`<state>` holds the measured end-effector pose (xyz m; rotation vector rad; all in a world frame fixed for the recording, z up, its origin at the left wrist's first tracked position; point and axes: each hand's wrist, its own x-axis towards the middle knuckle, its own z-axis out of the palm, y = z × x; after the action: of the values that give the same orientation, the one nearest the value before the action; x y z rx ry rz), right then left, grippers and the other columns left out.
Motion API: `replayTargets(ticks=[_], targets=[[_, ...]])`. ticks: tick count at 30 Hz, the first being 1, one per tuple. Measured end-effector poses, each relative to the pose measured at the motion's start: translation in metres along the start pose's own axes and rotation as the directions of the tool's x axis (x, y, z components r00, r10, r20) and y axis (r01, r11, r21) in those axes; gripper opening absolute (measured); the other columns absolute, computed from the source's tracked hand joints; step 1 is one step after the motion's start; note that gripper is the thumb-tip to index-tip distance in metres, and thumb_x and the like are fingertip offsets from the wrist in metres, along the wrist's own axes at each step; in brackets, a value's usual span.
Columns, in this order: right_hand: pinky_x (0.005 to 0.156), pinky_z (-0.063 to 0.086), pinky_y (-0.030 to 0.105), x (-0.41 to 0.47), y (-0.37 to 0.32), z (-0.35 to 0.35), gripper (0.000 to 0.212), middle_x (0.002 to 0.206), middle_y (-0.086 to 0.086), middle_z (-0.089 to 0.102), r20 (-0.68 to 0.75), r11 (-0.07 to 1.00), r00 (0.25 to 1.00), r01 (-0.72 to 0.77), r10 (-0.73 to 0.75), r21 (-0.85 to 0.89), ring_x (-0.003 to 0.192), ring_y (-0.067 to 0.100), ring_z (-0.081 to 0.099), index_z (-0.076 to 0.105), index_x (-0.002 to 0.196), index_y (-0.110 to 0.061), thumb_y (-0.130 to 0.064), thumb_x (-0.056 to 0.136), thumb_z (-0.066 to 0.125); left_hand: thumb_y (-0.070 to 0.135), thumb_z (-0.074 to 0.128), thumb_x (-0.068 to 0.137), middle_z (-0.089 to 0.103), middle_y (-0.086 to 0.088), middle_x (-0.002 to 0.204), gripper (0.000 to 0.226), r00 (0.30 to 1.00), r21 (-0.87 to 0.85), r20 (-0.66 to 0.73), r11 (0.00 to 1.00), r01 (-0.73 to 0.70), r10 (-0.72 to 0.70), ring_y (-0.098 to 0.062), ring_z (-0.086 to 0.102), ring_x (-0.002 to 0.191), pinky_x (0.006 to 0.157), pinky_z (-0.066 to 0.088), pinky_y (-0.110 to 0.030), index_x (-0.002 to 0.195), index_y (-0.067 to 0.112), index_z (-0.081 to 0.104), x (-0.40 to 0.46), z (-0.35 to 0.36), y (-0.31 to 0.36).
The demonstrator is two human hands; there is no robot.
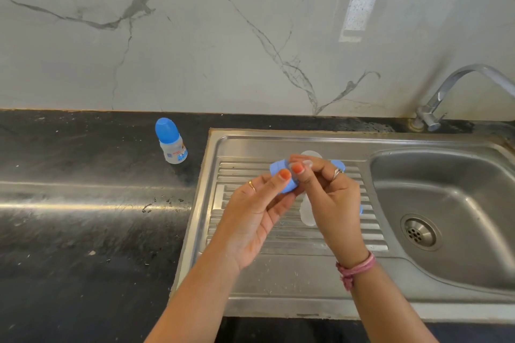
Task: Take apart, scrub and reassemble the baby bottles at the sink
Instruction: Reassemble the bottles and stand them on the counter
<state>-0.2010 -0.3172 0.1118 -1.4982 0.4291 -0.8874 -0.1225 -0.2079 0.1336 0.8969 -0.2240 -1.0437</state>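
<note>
From the head camera, you have both hands over the ribbed drainboard (281, 234) of the sink (446, 203). Your left hand (256, 211) holds a blue ring (281, 175) between thumb and fingers, its broad face tipped up and to the right. Your right hand (331, 203) pinches something clear and soft at the ring's upper edge, probably the teat (305, 163), with thumb and forefinger curled on it. You look to be pulling the teat out of the ring, or seating it; which one cannot be told.

Under your right hand a clear bottle (308, 217) lies on the drainboard. Only its pale ends show above and below the hand, so its long axis seems to run away from you toward the wall; which end is the mouth is hidden. More blue peeks out past your right fingers (338, 165), likely a cap, though most is covered.

A second bottle (171, 142) stands upright on the black counter (83, 231), well apart to the left, blue cap on and pointing up, not yet taken apart.

Mind these risks. The teat is slick and thin, so a hard tug from a fingertip pinch could tear it or let it slip toward the basin and its drain (419, 232). The bottle lies across the ribs, so a knock from your wrist could roll it. There are drops on the counter (161, 203) near the sink's edge, so parts put there may slide.
</note>
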Motion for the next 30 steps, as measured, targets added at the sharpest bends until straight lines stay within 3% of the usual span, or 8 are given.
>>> replayTargets(ticks=[3, 7, 13, 16, 19, 23, 27, 30], targets=[[0.079, 0.053, 0.018, 0.000, -0.001, 0.003, 0.022, 0.108, -0.007, 0.073, 0.056, 0.997, 0.996, 0.067, -0.065, -0.038, 0.099, 0.009, 0.069, 0.070, 0.106, -0.020, -0.030, 0.093, 0.056, 0.025, 0.073, 0.081, 0.069, -0.015, 0.115, 0.040, 1.000, 0.007, -0.013, 1.000, -0.004, 0.004, -0.024, 0.067, 0.108, 0.079, 0.055, -0.021, 0.112, 0.001, 0.069, 0.000, 0.003, 0.000], [0.078, 0.055, 0.022, -0.003, -0.002, 0.011, 0.029, 0.101, -0.001, 0.074, -0.038, 0.993, 0.993, 0.115, -0.116, -0.040, 0.094, 0.014, 0.070, 0.072, 0.100, -0.010, -0.025, 0.097, 0.048, 0.030, 0.069, 0.080, 0.073, -0.012, 0.106, 0.025, 0.995, 0.086, -0.017, 0.992, -0.095, 0.097, -0.018, 0.070, 0.102, 0.078, 0.055, -0.019, 0.093, 0.011, 0.078, 0.001, 0.010, -0.006], [0.084, 0.056, 0.043, -0.004, -0.005, 0.021, 0.036, 0.098, 0.005, 0.074, -0.160, 0.998, 0.987, 0.044, -0.035, 0.054, 0.096, 0.022, 0.070, 0.068, 0.087, -0.002, -0.028, 0.098, 0.045, 0.030, 0.059, 0.087, 0.076, -0.003, 0.094, 0.022, 0.977, 0.191, -0.041, 0.961, -0.198, 0.210, -0.012, 0.071, 0.093, 0.075, 0.054, -0.017, 0.084, 0.024, 0.080, 0.003, 0.016, -0.015], [0.084, 0.055, 0.043, -0.004, -0.005, 0.026, 0.039, 0.099, 0.002, 0.075, -0.170, 0.998, 0.985, 0.022, -0.013, 0.051, 0.097, 0.021, 0.069, 0.066, 0.083, 0.000, -0.030, 0.098, 0.047, 0.032, 0.060, 0.085, 0.076, -0.002, 0.094, 0.021, 0.976, 0.197, -0.056, 0.961, -0.196, 0.211, -0.012, 0.071, 0.093, 0.075, 0.054, -0.016, 0.087, 0.025, 0.079, 0.005, 0.016, -0.016], [0.083, 0.056, 0.036, 0.003, -0.007, 0.017, 0.042, 0.107, 0.003, 0.073, -0.027, 0.984, 0.996, -0.081, 0.087, 0.158, 0.099, 0.024, 0.069, 0.068, 0.085, 0.000, -0.040, 0.091, 0.055, 0.035, 0.065, 0.078, 0.074, -0.011, 0.100, 0.027, 0.988, 0.097, -0.067, 0.986, -0.135, 0.142, -0.018, 0.072, 0.094, 0.075, 0.055, -0.018, 0.091, 0.016, 0.079, 0.006, 0.011, -0.009], [0.090, 0.052, 0.029, 0.010, -0.010, -0.006, 0.042, 0.129, 0.001, 0.064, 0.316, 0.938, 0.937, -0.237, 0.151, 0.252, 0.117, 0.022, 0.062, 0.065, 0.116, -0.011, -0.040, 0.087, 0.056, 0.036, 0.070, 0.079, 0.074, -0.013, 0.098, 0.028, 0.999, 0.020, -0.037, 1.000, 0.018, -0.017, -0.016, 0.072, 0.082, 0.067, 0.056, -0.018, 0.097, 0.016, 0.078, 0.004, -0.003, 0.008], [0.090, 0.051, 0.023, 0.004, -0.007, -0.005, 0.028, 0.127, 0.000, 0.066, 0.282, 0.973, 0.953, -0.162, 0.110, 0.166, 0.116, 0.019, 0.063, 0.068, 0.114, -0.018, -0.028, 0.090, 0.060, 0.040, 0.068, 0.082, 0.072, -0.017, 0.103, 0.037, 0.990, 0.078, 0.035, 0.988, 0.131, -0.134, -0.022, 0.072, 0.090, 0.069, 0.057, -0.020, 0.106, 0.012, 0.074, 0.001, -0.003, 0.015], [0.083, 0.052, 0.020, 0.000, -0.008, 0.000, 0.021, 0.113, 0.001, 0.072, 0.195, 0.982, 0.974, -0.139, 0.113, 0.128, 0.105, 0.016, 0.068, 0.075, 0.103, -0.021, -0.027, 0.087, 0.063, 0.041, 0.065, 0.085, 0.068, -0.008, 0.122, 0.039, 0.989, 0.126, 0.123, 0.989, 0.070, -0.086, -0.020, 0.065, 0.113, 0.084, 0.054, -0.022, 0.118, 0.021, 0.070, 0.000, 0.001, 0.008]])
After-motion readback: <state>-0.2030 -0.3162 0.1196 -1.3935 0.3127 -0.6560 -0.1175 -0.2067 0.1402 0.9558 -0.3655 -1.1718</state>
